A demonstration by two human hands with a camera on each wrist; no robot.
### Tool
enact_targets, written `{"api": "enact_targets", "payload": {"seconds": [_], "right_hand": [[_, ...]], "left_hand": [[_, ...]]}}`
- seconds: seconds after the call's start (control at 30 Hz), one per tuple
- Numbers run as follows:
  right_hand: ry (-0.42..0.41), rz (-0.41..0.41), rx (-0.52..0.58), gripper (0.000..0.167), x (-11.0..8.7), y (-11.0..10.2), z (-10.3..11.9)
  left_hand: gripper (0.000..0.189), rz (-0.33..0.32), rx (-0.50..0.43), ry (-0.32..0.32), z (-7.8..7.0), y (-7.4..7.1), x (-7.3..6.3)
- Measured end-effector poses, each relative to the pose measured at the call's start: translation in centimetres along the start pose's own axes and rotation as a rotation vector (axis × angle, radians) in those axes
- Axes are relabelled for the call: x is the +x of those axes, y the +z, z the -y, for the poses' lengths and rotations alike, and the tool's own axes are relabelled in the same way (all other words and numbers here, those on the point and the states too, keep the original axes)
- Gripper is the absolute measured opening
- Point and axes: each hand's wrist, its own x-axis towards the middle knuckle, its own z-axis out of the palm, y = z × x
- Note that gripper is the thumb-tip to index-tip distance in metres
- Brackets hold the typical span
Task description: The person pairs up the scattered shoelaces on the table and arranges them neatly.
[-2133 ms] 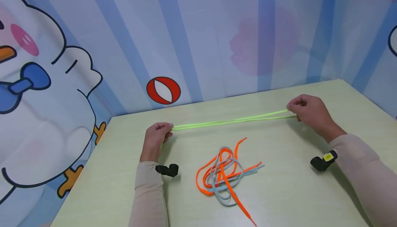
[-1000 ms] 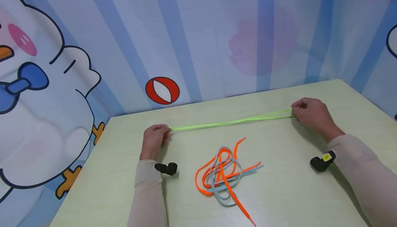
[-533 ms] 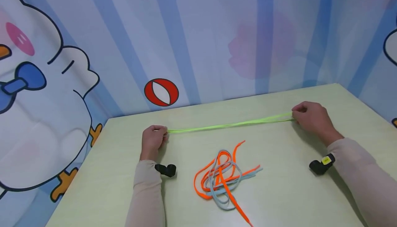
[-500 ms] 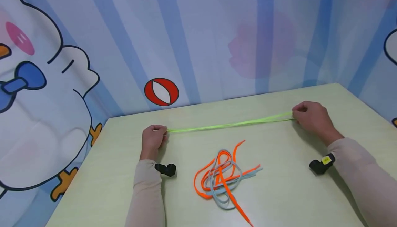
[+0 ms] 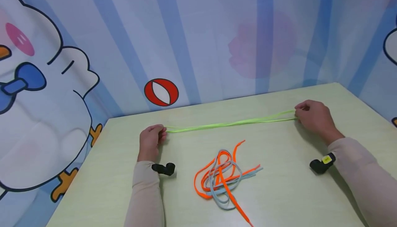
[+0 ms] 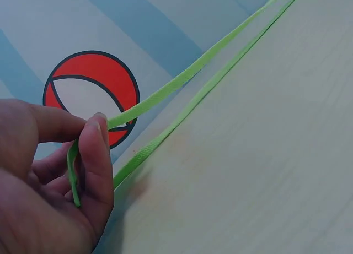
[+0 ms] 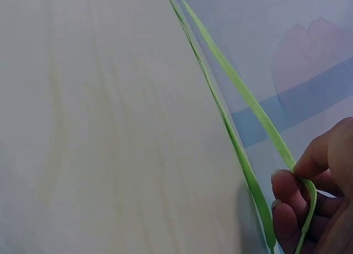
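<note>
A neon green shoelace (image 5: 229, 124) stretches in two strands between my hands, above the far part of the table. My left hand (image 5: 150, 142) pinches one end of it between thumb and index finger; in the left wrist view a short tail of the shoelace (image 6: 74, 177) hangs inside the palm. At the right, my right hand (image 5: 314, 118) pinches the upper strand, and a tipped end runs down past the fingers in the right wrist view. The lower strand (image 7: 253, 193) passes close by those fingertips; whether they hold it I cannot tell.
A loose tangle of orange shoelace (image 5: 232, 197) and grey-blue shoelace (image 5: 223, 204) lies on the pale wooden table (image 5: 93, 171), nearer than the green one. Behind the table's far edge stands a printed blue-striped backdrop (image 5: 214, 47).
The green strands, close together half a second ago, now stand slightly apart at both ends. My left hand has shifted a little left, the right hand slightly right. The tangle has not moved.
</note>
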Motion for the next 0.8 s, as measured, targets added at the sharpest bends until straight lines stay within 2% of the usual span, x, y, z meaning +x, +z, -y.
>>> {"api": "enact_targets", "payload": {"seconds": [0.47,0.8], "right_hand": [[-0.007,0.008,-0.013,0.037,0.3,0.0,-0.54],[-0.028,-0.006,-0.039,0.038,0.48,-0.09,-0.74]], "left_hand": [[0.039,0.001,-0.103,-0.041,-0.07,-0.49,-0.16],[0.042,-0.012,-0.131,-0.078,-0.54,-0.89,-0.6]]}}
